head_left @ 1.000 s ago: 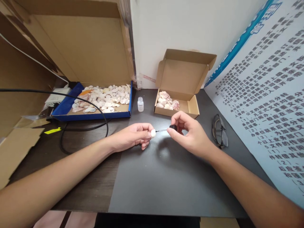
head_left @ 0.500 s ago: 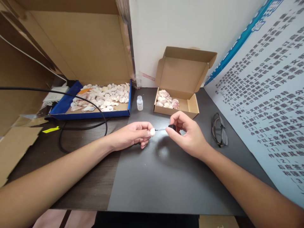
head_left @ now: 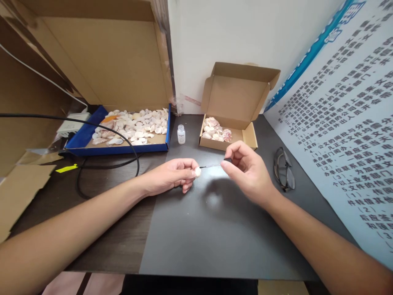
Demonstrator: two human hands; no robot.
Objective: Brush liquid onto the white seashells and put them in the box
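My left hand [head_left: 175, 175] pinches a small white shell [head_left: 198, 172] just above the dark table [head_left: 215, 229]. In my right hand [head_left: 247, 170] is a thin brush [head_left: 211, 166] with a black cap, gripped at the cap; its tip sits just right of the shell. A small open glass bottle [head_left: 181, 134] stands behind my hands. Left of the bottle, a blue tray [head_left: 80, 141] holds several pale shells. A small cardboard box [head_left: 233, 139] with a few pinkish shells stands at the right of the bottle, lid open.
A black cable [head_left: 135, 153] loops across the table's left part. Folded glasses [head_left: 284, 168] lie at the right by a printed poster [head_left: 346, 123] leaning on the wall. Big cardboard sheets [head_left: 101, 53] stand behind the tray.
My right hand has drawn back to the right and slightly up, pulling the brush away so that more of its thin stem shows. My left hand and the shell have stayed put.
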